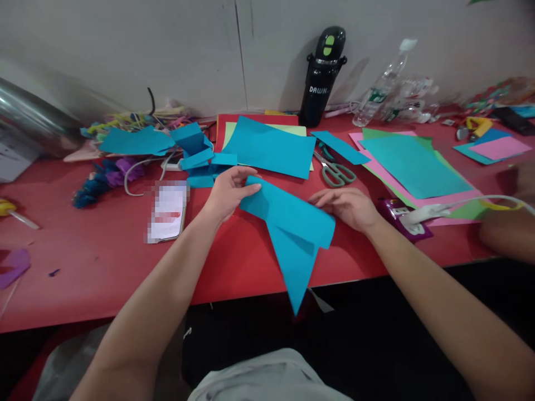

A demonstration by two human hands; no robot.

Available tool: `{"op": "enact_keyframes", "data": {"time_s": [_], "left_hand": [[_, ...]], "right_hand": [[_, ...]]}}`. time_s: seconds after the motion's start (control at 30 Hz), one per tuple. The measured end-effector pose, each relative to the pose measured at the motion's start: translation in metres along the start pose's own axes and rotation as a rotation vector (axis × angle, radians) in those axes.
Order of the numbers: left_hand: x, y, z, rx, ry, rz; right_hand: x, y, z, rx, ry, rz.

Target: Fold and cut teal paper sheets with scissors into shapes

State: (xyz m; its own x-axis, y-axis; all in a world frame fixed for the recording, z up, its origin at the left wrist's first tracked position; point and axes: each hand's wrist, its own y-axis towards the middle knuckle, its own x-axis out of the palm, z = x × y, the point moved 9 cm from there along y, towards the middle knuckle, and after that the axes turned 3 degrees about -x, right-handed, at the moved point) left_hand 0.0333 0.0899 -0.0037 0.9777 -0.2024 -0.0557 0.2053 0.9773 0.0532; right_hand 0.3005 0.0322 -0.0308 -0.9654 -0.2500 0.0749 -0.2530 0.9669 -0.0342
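Note:
A folded sheet of blue paper (288, 214) lies at an angle above the front of the red table, its pointed end hanging past the edge. My left hand (229, 192) pinches its upper left corner, thumb on top and fingers behind. At the upper right edge, my right hand (346, 206) has its fingers loosely stretched out and touching the paper; its thumb is not clearly visible. Just behind my left hand are several folded blue paper pieces (194, 147). A flat blue sheet (271, 147) rests farther back, near green-handled scissors (336, 174) and a blue strip (340, 146).
A phone (168, 211) lies left of my left forearm. A black bottle (322, 78) and a clear plastic bottle (384, 83) stand by the wall. Coloured sheets (413, 161) and a purple power socket (403, 220) with a white plug sit at right. Another person's arm (507, 228) rests there.

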Motion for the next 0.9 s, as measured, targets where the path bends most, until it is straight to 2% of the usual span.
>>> {"op": "enact_keyframes", "data": {"time_s": [0.13, 0.27, 0.37, 0.47, 0.57, 0.63, 0.77, 0.9], "left_hand": [[0.012, -0.005, 0.000, -0.055, 0.034, -0.049], [0.033, -0.013, 0.001, -0.059, 0.074, -0.126], [0.048, -0.017, -0.001, -0.084, 0.037, -0.185], [0.052, -0.018, -0.004, -0.159, -0.084, -0.189], [0.055, -0.020, -0.004, -0.263, -0.344, -0.216], [0.062, -0.022, 0.001, -0.282, -0.484, -0.271], [0.075, -0.026, 0.009, -0.173, -0.483, -0.360], [0.078, -0.028, 0.009, -0.053, -0.428, -0.354]], "right_hand": [[0.019, 0.000, -0.005, 0.106, 0.012, -0.100], [0.044, 0.000, -0.010, 0.173, -0.214, -0.163], [0.060, 0.005, -0.015, 0.103, -0.311, -0.199], [0.067, 0.007, -0.008, 0.134, -0.163, -0.225], [0.060, 0.006, -0.002, 0.193, 0.057, -0.131], [0.058, 0.005, -0.003, 0.192, 0.162, -0.089], [0.078, 0.005, -0.003, 0.191, 0.278, -0.173], [0.107, 0.006, 0.007, 0.238, 0.373, -0.328]]}}
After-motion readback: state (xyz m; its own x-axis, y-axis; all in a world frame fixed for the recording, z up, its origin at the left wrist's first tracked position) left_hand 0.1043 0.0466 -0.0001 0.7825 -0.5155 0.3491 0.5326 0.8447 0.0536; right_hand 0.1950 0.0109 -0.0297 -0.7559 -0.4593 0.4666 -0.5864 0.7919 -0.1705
